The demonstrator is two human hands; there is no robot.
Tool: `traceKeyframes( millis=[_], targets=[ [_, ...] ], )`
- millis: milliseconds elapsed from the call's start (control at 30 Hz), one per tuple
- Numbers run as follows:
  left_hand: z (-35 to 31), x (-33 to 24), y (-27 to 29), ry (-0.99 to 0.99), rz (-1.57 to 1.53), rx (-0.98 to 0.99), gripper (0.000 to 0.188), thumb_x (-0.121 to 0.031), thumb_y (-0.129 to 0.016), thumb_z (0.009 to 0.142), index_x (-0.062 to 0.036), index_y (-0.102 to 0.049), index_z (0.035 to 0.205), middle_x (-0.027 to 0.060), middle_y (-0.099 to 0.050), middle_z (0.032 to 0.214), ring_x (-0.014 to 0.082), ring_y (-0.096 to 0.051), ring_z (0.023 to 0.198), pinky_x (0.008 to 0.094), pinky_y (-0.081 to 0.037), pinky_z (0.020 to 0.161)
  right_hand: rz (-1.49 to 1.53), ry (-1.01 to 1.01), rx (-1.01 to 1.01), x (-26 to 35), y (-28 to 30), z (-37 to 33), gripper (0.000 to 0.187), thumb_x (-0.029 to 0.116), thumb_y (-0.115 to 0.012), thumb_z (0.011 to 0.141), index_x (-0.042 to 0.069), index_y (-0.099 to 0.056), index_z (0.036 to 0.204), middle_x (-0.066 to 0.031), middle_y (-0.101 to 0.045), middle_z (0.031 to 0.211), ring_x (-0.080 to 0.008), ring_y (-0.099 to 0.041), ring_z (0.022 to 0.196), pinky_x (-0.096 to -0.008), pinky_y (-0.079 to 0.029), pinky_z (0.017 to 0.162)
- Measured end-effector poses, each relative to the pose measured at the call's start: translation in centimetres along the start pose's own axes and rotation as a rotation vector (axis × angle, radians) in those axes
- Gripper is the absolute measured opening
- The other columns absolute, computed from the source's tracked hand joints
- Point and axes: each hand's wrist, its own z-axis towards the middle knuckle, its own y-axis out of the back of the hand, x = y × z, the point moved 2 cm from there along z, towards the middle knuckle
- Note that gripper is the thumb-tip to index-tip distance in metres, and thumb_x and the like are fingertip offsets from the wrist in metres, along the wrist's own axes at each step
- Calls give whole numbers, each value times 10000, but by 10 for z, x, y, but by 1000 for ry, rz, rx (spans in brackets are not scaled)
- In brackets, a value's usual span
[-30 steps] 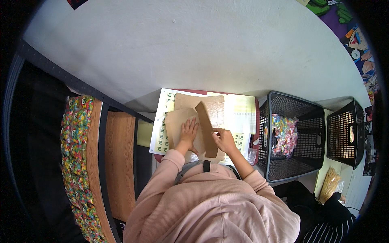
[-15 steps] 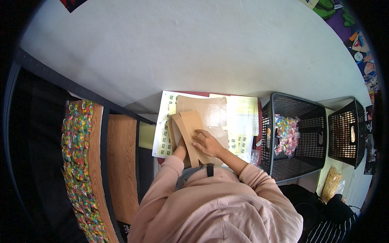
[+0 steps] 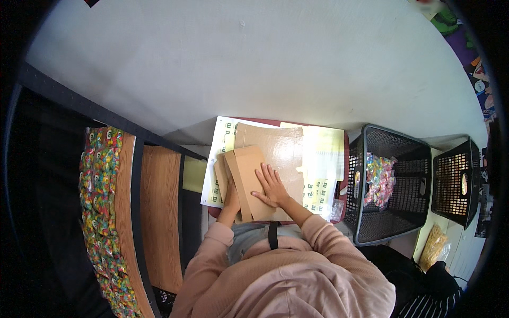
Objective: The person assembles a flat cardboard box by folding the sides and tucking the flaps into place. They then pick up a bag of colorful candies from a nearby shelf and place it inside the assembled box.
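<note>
A brown cardboard box blank (image 3: 249, 164), partly folded along a crease on its left side, lies at a tilt in front of me. My right hand (image 3: 271, 189) presses flat on its broad face, fingers spread. My left hand (image 3: 231, 197) reaches in at the left edge of the cardboard, and the folded strip hides its fingers. Beneath lies a larger, shiny sheet of cardboard (image 3: 283, 148), on white and yellow printed sheets (image 3: 323, 143) that cover a red-edged table.
Right of the table stands a black plastic crate (image 3: 395, 222) holding wrapped candies (image 3: 379, 180), with a smaller black basket (image 3: 453, 188) beyond. Bags of colourful candy (image 3: 103, 196) line a wooden shelf (image 3: 159, 212) at left. A pale wall (image 3: 212, 63) rises behind the table.
The folded cardboard's face has spread wider to the right and lies flatter. My right hand has gone from bent fingers to a flat, spread palm on it.
</note>
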Motion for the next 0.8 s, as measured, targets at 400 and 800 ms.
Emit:
traceKeyframes(
  millis=[400,800],
  targets=[
    [-3,-32,21,-298,395,-124,765,-351,-566,807,5,-170,1357,223,-225,1378,347,-218,1282,486,-186,1035,-221,-101,-24,13,-9,3,779,606,-370,810,116,-196,1391,-164,-85,1450,-319,-75,1340,-514,-52,1051],
    [-16,-26,-9,-192,657,194,1126,-690,-551,639,18,-78,1377,177,-47,1448,286,17,1348,468,-5,1065,-267,-57,132,4,-7,15,870,636,-383,766,56,-181,1382,-190,-107,1436,-319,-76,1339,-536,-36,1047]
  ],
)
